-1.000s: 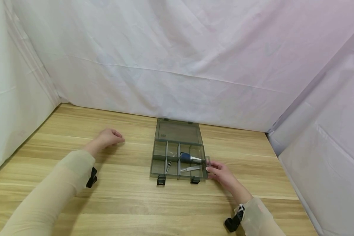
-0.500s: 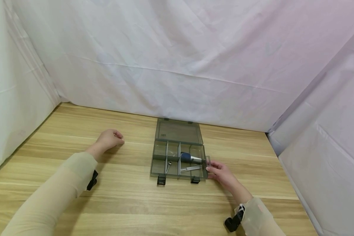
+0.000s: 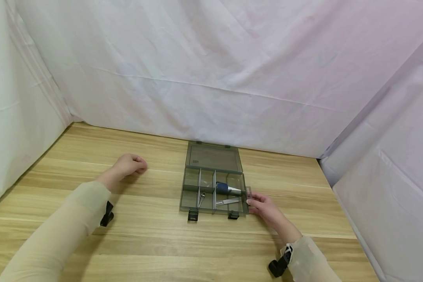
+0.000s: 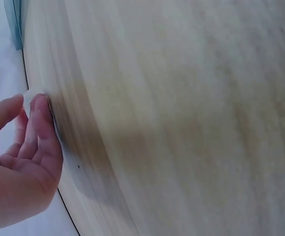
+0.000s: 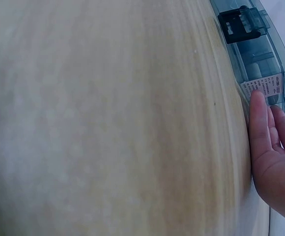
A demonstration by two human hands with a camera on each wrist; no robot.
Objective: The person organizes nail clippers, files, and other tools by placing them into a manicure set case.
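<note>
A grey see-through compartment box lies open on the wooden table, its lid flat behind it. In its compartments lie a blue-handled tool, a thin metal piece and a small clipper. My right hand rests beside the box's right wall. In the right wrist view its straight fingers touch that labelled wall. My left hand lies on the table left of the box, fingers loosely curled and holding nothing.
White cloth hangs close behind the table and along both sides. Two dark latches stick out from the box's front edge, one seen in the right wrist view as latch. Bare wood lies in front of the box.
My left forearm has drifted slightly left. The right hand and the box have stayed where they were.
</note>
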